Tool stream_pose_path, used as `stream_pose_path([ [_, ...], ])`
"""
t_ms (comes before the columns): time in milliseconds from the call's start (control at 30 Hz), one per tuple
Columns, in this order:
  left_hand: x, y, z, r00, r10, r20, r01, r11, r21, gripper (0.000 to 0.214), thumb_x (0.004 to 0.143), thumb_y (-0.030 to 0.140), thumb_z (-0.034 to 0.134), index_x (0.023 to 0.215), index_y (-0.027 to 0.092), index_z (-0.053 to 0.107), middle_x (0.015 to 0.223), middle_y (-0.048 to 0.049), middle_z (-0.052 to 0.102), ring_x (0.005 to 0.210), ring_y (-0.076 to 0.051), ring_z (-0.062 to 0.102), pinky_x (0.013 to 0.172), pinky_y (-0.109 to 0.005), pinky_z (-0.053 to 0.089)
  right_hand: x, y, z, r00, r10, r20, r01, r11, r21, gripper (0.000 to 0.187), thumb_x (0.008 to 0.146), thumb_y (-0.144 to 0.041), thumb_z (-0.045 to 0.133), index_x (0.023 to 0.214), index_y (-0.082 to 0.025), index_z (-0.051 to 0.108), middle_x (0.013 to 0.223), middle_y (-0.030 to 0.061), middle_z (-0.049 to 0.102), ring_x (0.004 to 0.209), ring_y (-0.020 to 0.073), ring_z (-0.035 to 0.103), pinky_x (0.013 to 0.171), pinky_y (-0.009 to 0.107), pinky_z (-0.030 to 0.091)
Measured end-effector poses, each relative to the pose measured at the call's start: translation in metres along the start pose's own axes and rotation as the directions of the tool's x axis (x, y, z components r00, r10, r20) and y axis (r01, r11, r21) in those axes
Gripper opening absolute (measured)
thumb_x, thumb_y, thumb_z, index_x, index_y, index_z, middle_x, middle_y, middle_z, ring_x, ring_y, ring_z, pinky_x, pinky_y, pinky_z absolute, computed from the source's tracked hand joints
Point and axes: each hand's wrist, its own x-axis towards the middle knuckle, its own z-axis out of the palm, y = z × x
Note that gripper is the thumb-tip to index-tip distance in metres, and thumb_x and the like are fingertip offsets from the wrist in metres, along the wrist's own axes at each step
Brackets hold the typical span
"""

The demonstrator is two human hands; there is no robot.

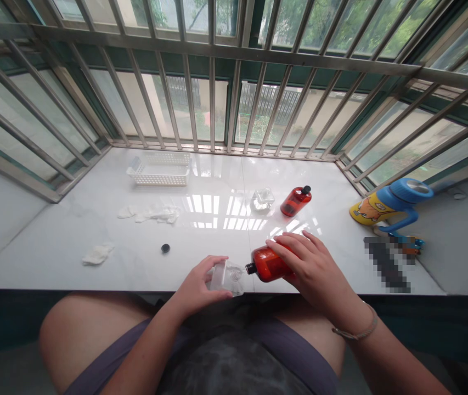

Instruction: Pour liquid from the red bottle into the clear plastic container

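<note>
My left hand (196, 285) grips a small clear glass bottle (229, 277) lying on its side at the front edge of the white marble sill. My right hand (311, 269) wraps around an amber plastic bottle (269, 263), held almost level. The bottle's black neck (251, 268) points at the clear bottle and sits very close to it. Whether they touch is hidden. A round black cap (165, 248) lies on the sill left of my hands. A second amber bottle (295, 201) with a black top lies tilted beyond my right hand, beside a clear glass bottle (263, 200).
A white plastic basket (159, 170) stands at the back left of the marble sill (52, 247). Crumpled tissue (153, 214) and a tissue wad (97, 254) lie nearby. A blue-and-yellow toy (390, 203) and a pixelated object (385, 263) are at right. Metal window bars (213, 82) close the back.
</note>
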Motion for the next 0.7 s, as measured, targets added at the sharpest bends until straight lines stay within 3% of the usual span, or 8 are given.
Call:
stream_pose_path([
  [700, -0.0006, 0.0040, 0.0001, 1.000, 0.000, -0.006, 0.000, 1.000, 0.030, 0.077, 0.077, 0.047, 0.098, 0.145, 0.030, 0.066, 0.151, -0.0110, 0.062, 0.140, -0.036, 0.062, 0.110, -0.048, 0.062, 0.0022, -0.0013, -0.0014, 1.000, -0.012, 0.001, 0.012, 1.000, -0.026, 0.064, 0.095, -0.003, 0.065, 0.154, -0.028, 0.058, 0.147, 0.0091, 0.071, 0.138, 0.0332, 0.063, 0.126, 0.059, 0.035],
])
